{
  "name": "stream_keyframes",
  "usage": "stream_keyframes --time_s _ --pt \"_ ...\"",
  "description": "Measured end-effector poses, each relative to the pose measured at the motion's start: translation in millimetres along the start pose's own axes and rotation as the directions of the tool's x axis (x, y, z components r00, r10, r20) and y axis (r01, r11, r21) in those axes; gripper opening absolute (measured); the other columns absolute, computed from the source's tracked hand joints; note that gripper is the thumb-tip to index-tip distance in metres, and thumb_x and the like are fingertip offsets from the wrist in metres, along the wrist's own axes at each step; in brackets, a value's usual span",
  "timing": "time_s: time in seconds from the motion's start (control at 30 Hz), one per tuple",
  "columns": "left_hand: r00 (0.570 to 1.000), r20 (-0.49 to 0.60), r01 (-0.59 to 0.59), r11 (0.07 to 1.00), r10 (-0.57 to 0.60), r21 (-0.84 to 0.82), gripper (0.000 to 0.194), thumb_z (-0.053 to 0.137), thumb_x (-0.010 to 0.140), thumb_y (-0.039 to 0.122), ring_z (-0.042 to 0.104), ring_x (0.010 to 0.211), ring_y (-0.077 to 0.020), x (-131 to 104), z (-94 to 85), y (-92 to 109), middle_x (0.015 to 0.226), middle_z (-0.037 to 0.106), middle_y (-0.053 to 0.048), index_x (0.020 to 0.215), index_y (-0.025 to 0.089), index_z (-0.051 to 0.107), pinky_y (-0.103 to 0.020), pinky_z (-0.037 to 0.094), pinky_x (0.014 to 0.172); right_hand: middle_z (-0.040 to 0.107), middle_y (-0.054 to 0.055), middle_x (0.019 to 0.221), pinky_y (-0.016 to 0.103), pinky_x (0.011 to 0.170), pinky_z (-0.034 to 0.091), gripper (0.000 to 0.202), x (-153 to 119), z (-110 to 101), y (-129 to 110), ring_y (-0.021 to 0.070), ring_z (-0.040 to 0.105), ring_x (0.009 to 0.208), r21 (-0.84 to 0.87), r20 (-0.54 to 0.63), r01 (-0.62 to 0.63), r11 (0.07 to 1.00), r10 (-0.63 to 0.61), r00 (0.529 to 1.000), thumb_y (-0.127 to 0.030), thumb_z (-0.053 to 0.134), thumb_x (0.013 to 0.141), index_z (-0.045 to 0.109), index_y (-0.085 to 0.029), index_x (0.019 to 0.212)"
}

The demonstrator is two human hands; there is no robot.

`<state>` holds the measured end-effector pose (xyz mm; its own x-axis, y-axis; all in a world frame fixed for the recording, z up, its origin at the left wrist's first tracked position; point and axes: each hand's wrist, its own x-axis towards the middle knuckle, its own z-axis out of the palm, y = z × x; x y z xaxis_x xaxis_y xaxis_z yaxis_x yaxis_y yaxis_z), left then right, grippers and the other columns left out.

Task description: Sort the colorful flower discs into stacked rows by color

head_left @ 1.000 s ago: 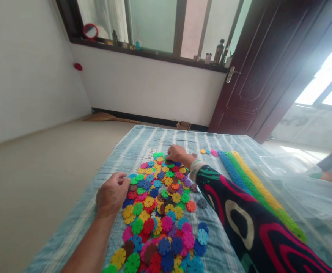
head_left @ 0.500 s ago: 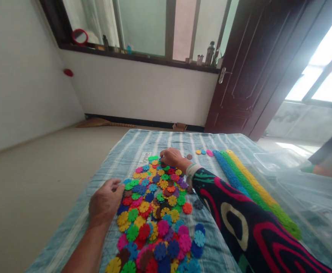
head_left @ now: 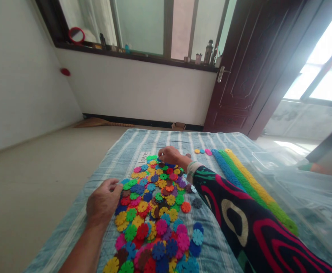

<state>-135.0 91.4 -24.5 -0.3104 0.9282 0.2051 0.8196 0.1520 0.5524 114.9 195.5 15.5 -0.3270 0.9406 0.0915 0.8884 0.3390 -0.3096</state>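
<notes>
A long spread of notched plastic snowflake discs in many colours covers the middle of the striped cloth. My left hand rests at the left edge of the spread. Its fingers are loosely bent with a gap at the thumb, next to light blue and green discs. At the far end of the spread is my right hand, its fingertips drawn together and pointing down among the discs. Blue shows right beneath those fingertips, but what they pinch is too small to make out.
To the right lie long rows of stacked discs: a blue row, a green row and a yellow row. Several loose discs sit beyond my right wrist. Clear plastic boxes stand at the right edge.
The view has shifted slightly. My right hand stays at the far end of the discs with its fingertips still down, and my left hand keeps its place at the left edge.
</notes>
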Motion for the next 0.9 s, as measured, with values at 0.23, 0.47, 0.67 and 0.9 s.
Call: stream_keyframes --time_s 0.23,0.47,0.67,0.9 --pt "1.000 -0.007 0.022 1.000 -0.022 0.014 0.027 0.055 0.078 0.035 0.067 0.078 -0.0195 2.3 0.3 1.3 0.088 0.074 -0.003 0.099 0.020 0.065 -0.024 0.046 0.062 0.060 0.007 0.116 0.039 0.083 0.052 0.033 -15.5 -46.8 68.1 0.0199 0.061 0.098 0.115 0.115 -0.253 0.961 0.240 0.964 -0.036 0.057 0.092 0.057 -0.015 0.118" --pt "0.999 0.029 0.029 0.999 -0.030 0.030 0.030 0.053 0.079 0.035 0.067 0.083 -0.0210 4.7 -0.3 1.4 0.094 0.074 -0.004 0.102 0.020 0.064 -0.026 0.047 0.066 0.059 0.008 0.118 0.040 0.082 0.053 0.033 -51.0 -68.7 142.5 0.0197 0.061 0.098 0.090 0.126 -0.513 0.853 0.502 0.856 -0.035 0.057 0.092 0.056 -0.016 0.119" --pt "0.997 0.020 0.073 0.997 -0.073 0.007 0.026 0.054 0.077 0.035 0.068 0.081 -0.0201 4.3 0.1 3.1 0.091 0.074 -0.003 0.097 0.021 0.064 -0.026 0.047 0.067 0.058 0.008 0.121 0.041 0.084 0.052 0.035 -52.1 -62.3 158.5 0.0206 0.060 0.101 0.096 0.165 -0.584 0.806 0.565 0.808 -0.035 0.057 0.092 0.055 -0.016 0.121" --pt "0.998 0.005 0.059 0.998 -0.059 0.022 0.023 0.055 0.077 0.033 0.068 0.081 -0.0202 1.5 -2.9 6.8 0.087 0.075 -0.002 0.094 0.022 0.064 -0.026 0.047 0.067 0.058 0.008 0.120 0.041 0.084 0.052 0.034 -50.9 -56.1 167.8 0.0206 0.060 0.101 0.066 0.187 -0.602 0.796 0.583 0.791 -0.035 0.057 0.092 0.056 -0.017 0.121"
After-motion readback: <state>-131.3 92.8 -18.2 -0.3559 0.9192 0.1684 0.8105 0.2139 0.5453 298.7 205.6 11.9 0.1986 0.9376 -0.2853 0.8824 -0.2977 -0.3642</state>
